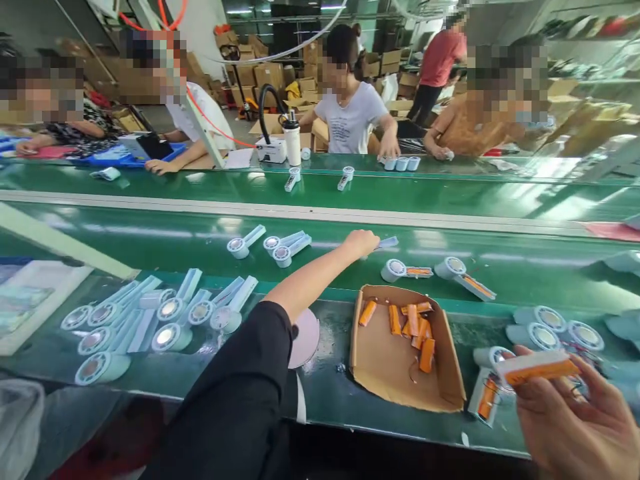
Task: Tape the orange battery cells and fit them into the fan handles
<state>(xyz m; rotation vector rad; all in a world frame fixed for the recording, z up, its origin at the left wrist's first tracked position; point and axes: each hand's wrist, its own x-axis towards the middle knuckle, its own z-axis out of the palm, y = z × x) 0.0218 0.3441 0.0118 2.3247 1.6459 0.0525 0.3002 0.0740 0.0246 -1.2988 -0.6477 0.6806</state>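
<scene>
A fan shell (387,243) lying on the green conveyor belt (450,200) at the centre of the frame is being reached for by the left hand (361,241), whose arm, in a black sleeve (240,400), stretches up from the lower middle; the fingers are curled down over the shell's near end, but whether it is already gripped cannot be told. At the lower right, an orange battery cell in its white handle piece (537,367) is pinched between the thumb and fingertips of the right hand (575,427), held just above the near bench (330,393). The step in hand is judged to be the fetching of a part from the belt while a fitted handle piece is kept ready in the other hand. For the next move a firm hold on the shell's thin handle would be called for, and care that the neighbouring fan with an orange cell (404,270), just below and to the right of the left hand, is not knocked. A shallow cardboard tray (380,360) of loose orange cells (415,327) is set at the lower centre, between the two hands. A cluster of pale fan shells (150,320) is spread at the lower left, and more are gathered at the right edge. Other people are seated along the far side of the belt at the top of the frame. No brand, label or writing can be read on any part; the cells show only plain orange wrapping at this size.
</scene>
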